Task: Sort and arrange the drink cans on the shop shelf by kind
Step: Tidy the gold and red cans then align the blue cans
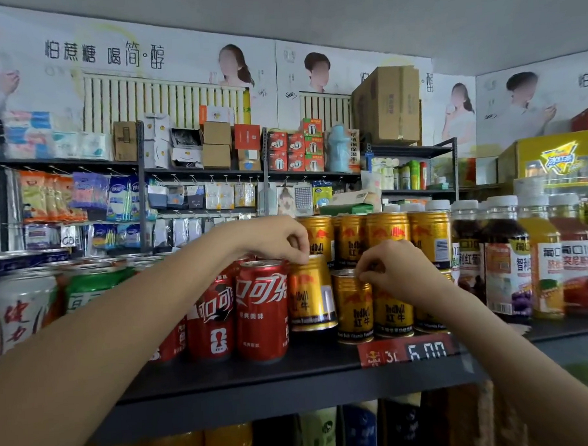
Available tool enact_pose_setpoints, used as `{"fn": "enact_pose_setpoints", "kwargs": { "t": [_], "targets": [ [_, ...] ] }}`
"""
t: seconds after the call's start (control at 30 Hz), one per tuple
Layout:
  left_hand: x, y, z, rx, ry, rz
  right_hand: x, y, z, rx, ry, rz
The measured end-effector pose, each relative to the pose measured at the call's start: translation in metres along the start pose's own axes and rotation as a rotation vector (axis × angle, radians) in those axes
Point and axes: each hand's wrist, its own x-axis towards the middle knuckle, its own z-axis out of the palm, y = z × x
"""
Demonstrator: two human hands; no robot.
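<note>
- Shelf [292, 374]: a dark board runs across the view and carries all the drinks; a red price tag [406, 352] is clipped to its front edge below the gold cans.
- Bottles [509, 257]: a row of juice bottles with white caps stands at the right end, just beside the gold cans.
- Red cans [261, 308]: a block of cola cans stands upright left of centre, touching the gold group; green and white cans [23, 308] stand further left.
- Gold cans [387, 235]: short energy-drink cans stand in rows right of centre, a back row upright and a front row by the shelf edge.
- Tilted gold can [311, 293]: it leans, its base seemingly lifted off the board, touching the nearest red can.
- Left hand [280, 238]: fingers curled down, pinching the rim of the tilted gold can from above.
- Right hand [395, 269]: fingers curled, pinching the top rim of the front gold can [353, 304], which stands upright on the board.
- Handling, as judged: the cans are likely full, so fairly heavy for their size, with stiff, smooth and slippery walls. A rim pinch suits short slides, while a grasp round the body is safer for lifting. Tight packing means a nudge could topple neighbours off the front edge.
</note>
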Motion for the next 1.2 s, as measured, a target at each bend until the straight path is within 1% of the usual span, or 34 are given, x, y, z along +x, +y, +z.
{"fn": "enact_pose_setpoints", "kwargs": {
  "t": [0.17, 0.2, 0.27, 0.33, 0.4, 0.43, 0.47, 0.5, 0.6, 0.67, 0.8, 0.93, 1.0, 1.1, 1.2],
  "targets": [
    [-0.004, 0.021, -0.043, -0.161, 0.105, -0.052, 0.001, -0.003, 0.005, 0.109, 0.036, 0.008],
    [-0.004, 0.024, -0.050, -0.180, 0.129, -0.055, 0.001, -0.006, 0.007, 0.154, 0.048, 0.007],
    [-0.002, 0.029, -0.059, -0.214, 0.161, -0.064, 0.001, -0.011, 0.008, 0.324, 0.063, 0.041],
    [0.001, 0.030, -0.060, -0.184, 0.165, -0.067, 0.001, -0.011, 0.003, 0.431, 0.063, 0.102],
    [0.005, 0.031, -0.054, -0.114, 0.159, -0.055, 0.002, -0.011, -0.005, 0.547, -0.004, 0.159],
    [0.007, 0.032, -0.049, -0.097, 0.165, -0.047, 0.003, -0.014, -0.008, 0.640, -0.035, 0.164],
    [0.009, 0.032, -0.044, -0.090, 0.174, -0.035, 0.004, -0.019, -0.009, 0.699, -0.034, 0.151],
    [0.013, 0.032, -0.039, -0.087, 0.187, -0.016, 0.005, -0.023, -0.009, 0.692, 0.002, 0.138],
    [0.024, 0.034, -0.025, -0.095, 0.208, 0.040, 0.011, -0.030, 0.000, 0.490, 0.191, 0.142],
    [0.029, 0.032, -0.017, -0.099, 0.236, 0.062, 0.011, -0.028, 0.006, 0.420, 0.256, 0.138],
    [0.030, 0.026, -0.012, -0.151, 0.307, 0.066, 0.013, -0.024, 0.006, 0.393, 0.227, 0.132],
    [0.010, 0.019, -0.019, -0.236, 0.352, 0.027, 0.013, -0.025, 0.008, 0.344, 0.234, 0.133],
    [-0.008, 0.008, -0.021, -0.214, 0.301, -0.021, 0.011, -0.024, 0.012, 0.334, 0.250, 0.142],
    [-0.037, -0.012, -0.018, -0.171, 0.131, -0.069, 0.008, -0.025, 0.015, 0.341, 0.289, 0.137],
    [-0.053, -0.024, -0.016, -0.143, -0.029, -0.105, 0.007, -0.028, 0.020, 0.364, 0.257, 0.135]
  ]
}}
